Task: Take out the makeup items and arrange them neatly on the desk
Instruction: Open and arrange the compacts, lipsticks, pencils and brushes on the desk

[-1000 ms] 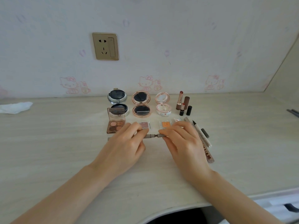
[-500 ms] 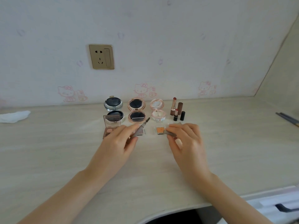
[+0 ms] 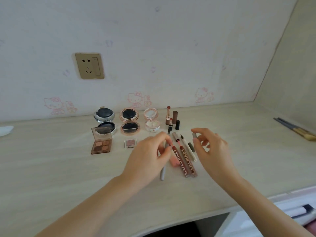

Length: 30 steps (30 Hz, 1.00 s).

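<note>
Centre of frame: left hand (image 3: 147, 156) has its grip pinched on a grey pencil (image 3: 163, 173), lower end on the surface (image 3: 51, 177). Right hand (image 3: 211, 151) pinches a small grey cap (image 3: 194, 135). Between them lie two brown tubes (image 3: 185, 161); lettering is blurred, unreadable.

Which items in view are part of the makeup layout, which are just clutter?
Job:
left hand holding grey pen
right hand holding small cap
compacts
eyeshadow palette
lipsticks
patterned tubes

Lying about:
brushes
white tissue
wall socket
</note>
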Available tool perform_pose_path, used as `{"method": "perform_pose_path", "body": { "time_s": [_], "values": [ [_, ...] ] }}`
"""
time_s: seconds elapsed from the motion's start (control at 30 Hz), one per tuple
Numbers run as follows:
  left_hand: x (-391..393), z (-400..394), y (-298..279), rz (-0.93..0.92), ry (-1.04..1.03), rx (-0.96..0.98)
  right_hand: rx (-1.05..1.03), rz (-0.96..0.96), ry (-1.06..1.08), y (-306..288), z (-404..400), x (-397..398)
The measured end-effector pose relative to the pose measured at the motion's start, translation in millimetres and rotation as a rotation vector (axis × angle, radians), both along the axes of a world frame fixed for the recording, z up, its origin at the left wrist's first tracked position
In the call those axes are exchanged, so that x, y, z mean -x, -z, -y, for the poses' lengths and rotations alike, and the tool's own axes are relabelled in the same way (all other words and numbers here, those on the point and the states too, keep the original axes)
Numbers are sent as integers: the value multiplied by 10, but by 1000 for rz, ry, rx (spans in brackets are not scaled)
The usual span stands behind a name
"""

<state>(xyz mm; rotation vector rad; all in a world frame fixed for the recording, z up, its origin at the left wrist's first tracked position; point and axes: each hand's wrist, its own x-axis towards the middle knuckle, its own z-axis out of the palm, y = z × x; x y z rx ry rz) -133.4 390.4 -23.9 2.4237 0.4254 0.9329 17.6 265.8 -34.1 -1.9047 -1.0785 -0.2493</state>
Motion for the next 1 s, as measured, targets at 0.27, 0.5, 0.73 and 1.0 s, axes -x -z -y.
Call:
{"method": "perform_pose_path", "body": {
  "time_s": [0.27, 0.5, 0.73, 1.0],
  "values": [
    [-672, 347, 43, -118, 19, 4, 142, -39, 90, 211, 330, -505],
    [-1125, 594, 140, -251, -28, -268, 288, 59, 68, 314, 513, -661],
    [-1274, 625, 233, -325, -39, -369, 339, 162, 67, 344, 515, -655],
    [-1232, 600, 230, -377, -39, -431, 385, 172, 81, 344, 514, -649]
  ]
}}
